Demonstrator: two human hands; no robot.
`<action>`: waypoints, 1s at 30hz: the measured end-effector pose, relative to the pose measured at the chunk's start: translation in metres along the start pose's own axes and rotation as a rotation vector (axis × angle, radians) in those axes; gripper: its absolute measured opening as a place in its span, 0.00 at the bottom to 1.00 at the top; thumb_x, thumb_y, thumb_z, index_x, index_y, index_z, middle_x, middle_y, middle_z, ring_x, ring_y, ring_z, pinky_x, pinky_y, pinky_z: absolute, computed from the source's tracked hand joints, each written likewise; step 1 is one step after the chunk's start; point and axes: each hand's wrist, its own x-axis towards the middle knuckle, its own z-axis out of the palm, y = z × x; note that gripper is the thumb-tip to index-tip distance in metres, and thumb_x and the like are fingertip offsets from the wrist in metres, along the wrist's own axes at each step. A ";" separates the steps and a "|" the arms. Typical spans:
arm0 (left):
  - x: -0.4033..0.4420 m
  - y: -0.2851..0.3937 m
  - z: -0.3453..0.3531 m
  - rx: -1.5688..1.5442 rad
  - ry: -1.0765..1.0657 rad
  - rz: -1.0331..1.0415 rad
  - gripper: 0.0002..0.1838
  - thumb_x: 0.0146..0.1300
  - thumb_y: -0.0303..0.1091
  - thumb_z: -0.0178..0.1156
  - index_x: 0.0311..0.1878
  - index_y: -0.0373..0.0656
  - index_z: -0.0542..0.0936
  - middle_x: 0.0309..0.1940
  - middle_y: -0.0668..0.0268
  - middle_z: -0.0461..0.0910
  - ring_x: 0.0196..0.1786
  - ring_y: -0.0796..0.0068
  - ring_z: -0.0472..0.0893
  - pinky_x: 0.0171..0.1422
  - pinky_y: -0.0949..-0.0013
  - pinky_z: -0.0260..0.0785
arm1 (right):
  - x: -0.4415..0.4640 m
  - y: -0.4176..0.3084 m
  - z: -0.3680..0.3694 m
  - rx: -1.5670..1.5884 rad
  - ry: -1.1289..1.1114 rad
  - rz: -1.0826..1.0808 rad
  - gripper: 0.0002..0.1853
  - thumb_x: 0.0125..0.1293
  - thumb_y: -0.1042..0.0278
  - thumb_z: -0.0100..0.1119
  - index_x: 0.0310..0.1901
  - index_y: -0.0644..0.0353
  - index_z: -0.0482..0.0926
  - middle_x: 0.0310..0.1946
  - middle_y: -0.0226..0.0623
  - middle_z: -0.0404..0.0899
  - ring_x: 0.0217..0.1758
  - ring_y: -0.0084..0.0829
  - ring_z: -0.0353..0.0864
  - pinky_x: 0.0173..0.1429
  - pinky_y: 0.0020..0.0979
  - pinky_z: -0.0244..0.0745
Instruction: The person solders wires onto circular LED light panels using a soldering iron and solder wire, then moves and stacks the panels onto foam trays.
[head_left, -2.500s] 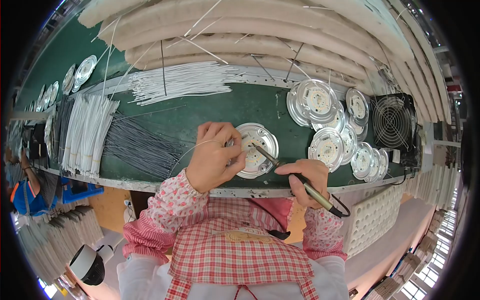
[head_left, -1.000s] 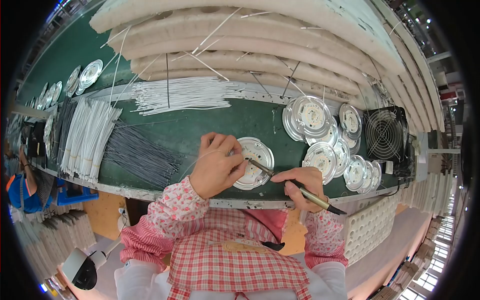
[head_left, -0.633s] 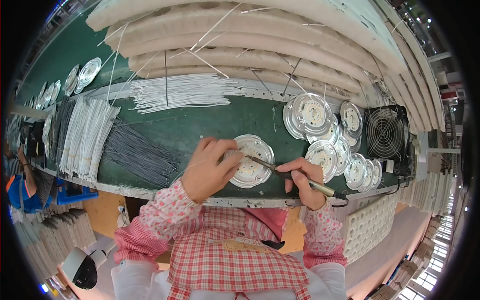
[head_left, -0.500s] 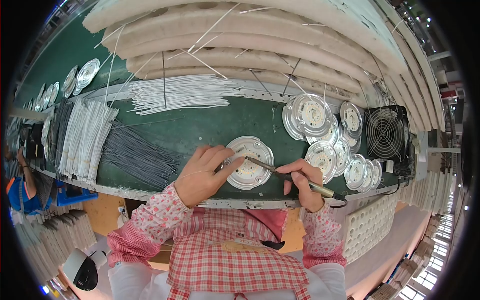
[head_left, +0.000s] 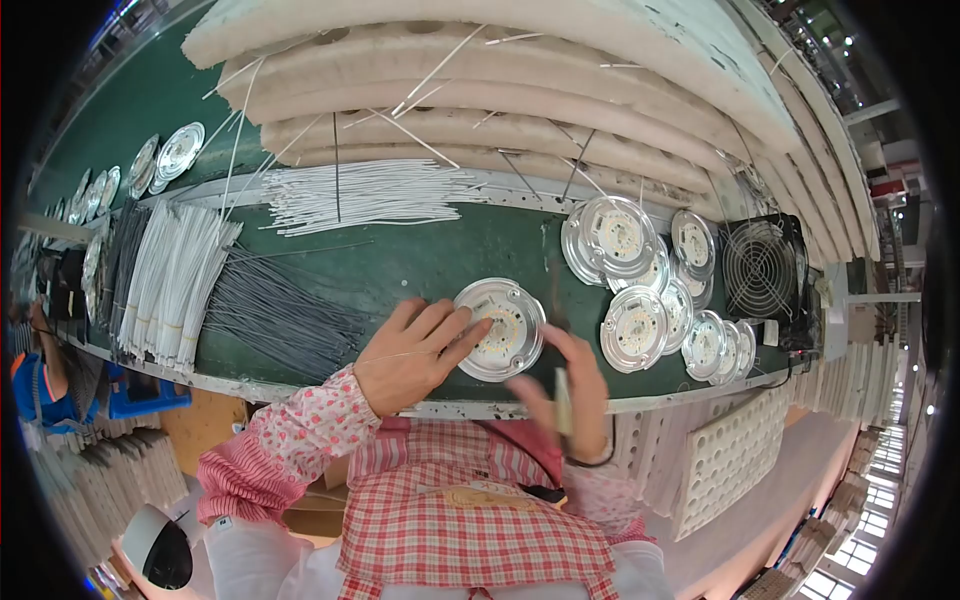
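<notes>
A round silver LED plate (head_left: 508,355) lies flat on the green bench in front of me. My left hand (head_left: 405,360) reaches over its left edge, fingertips pinched together above the circuit board at its centre; whatever is between them is too small to make out. Across the back of that hand runs a thin pale strand. My right hand (head_left: 575,395), smeared by motion, is beside the plate's right edge. It is closed round a soldering iron (head_left: 563,402), whose blurred shaft points away from me, off the plate.
Several more LED plates (head_left: 635,328) are piled at the right, beside a black fan (head_left: 758,268). White wires (head_left: 365,195) and grey wires (head_left: 285,310) lie at the back and left. Stacked foam trays (head_left: 480,75) rise behind. At far left another person's arm (head_left: 52,355) shows.
My right hand has swung the soldering iron back from the LED plate's centre, turning its shaft from leftward to away from me. My left hand stays at the plate.
</notes>
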 end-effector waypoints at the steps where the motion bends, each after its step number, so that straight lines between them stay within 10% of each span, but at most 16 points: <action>1: 0.000 0.000 0.000 0.001 -0.009 0.002 0.30 0.58 0.30 0.60 0.68 0.47 0.76 0.55 0.64 0.75 0.59 0.62 0.75 0.64 0.56 0.65 | 0.008 -0.008 0.013 -0.212 0.023 -0.145 0.36 0.56 0.57 0.76 0.64 0.64 0.73 0.51 0.54 0.77 0.52 0.46 0.79 0.57 0.40 0.75; 6: 0.011 -0.009 -0.014 -0.194 0.002 -0.032 0.27 0.56 0.25 0.60 0.62 0.47 0.80 0.55 0.63 0.77 0.61 0.61 0.75 0.66 0.55 0.63 | 0.012 -0.014 0.019 -0.304 0.021 -0.152 0.52 0.46 0.54 0.83 0.70 0.60 0.64 0.63 0.56 0.70 0.66 0.50 0.72 0.68 0.45 0.68; 15: 0.040 -0.020 -0.037 -1.014 -0.034 -0.030 0.19 0.50 0.17 0.67 0.47 0.43 0.85 0.46 0.63 0.85 0.56 0.59 0.81 0.66 0.59 0.68 | 0.010 -0.014 -0.054 0.673 -0.337 0.142 0.57 0.48 0.61 0.84 0.75 0.60 0.54 0.71 0.46 0.65 0.75 0.38 0.66 0.76 0.40 0.64; 17: 0.039 -0.013 -0.042 -0.690 0.207 -0.008 0.16 0.48 0.22 0.71 0.43 0.44 0.85 0.37 0.66 0.84 0.45 0.63 0.83 0.55 0.62 0.71 | 0.010 -0.018 -0.060 0.552 -0.272 0.080 0.55 0.49 0.61 0.83 0.75 0.61 0.55 0.71 0.45 0.66 0.75 0.37 0.67 0.76 0.39 0.62; 19: 0.028 -0.009 -0.051 -0.283 0.315 -0.011 0.17 0.47 0.22 0.73 0.43 0.46 0.86 0.37 0.67 0.83 0.41 0.65 0.82 0.50 0.62 0.71 | 0.008 -0.021 -0.067 0.230 0.048 0.013 0.39 0.55 0.77 0.76 0.68 0.59 0.66 0.59 0.37 0.79 0.64 0.29 0.76 0.69 0.32 0.69; 23: -0.004 0.002 -0.025 0.003 0.091 0.024 0.23 0.50 0.31 0.73 0.52 0.48 0.83 0.40 0.68 0.79 0.46 0.67 0.78 0.53 0.61 0.66 | -0.003 -0.010 -0.072 0.134 0.410 0.120 0.18 0.68 0.78 0.63 0.58 0.62 0.72 0.42 0.36 0.81 0.46 0.23 0.81 0.50 0.24 0.76; 30: -0.004 0.002 -0.023 -0.324 0.097 -0.263 0.06 0.61 0.29 0.60 0.39 0.40 0.74 0.37 0.60 0.73 0.42 0.55 0.72 0.52 0.56 0.60 | -0.037 -0.007 -0.006 0.254 0.188 0.002 0.13 0.66 0.74 0.65 0.50 0.66 0.75 0.28 0.39 0.83 0.28 0.26 0.84 0.35 0.26 0.77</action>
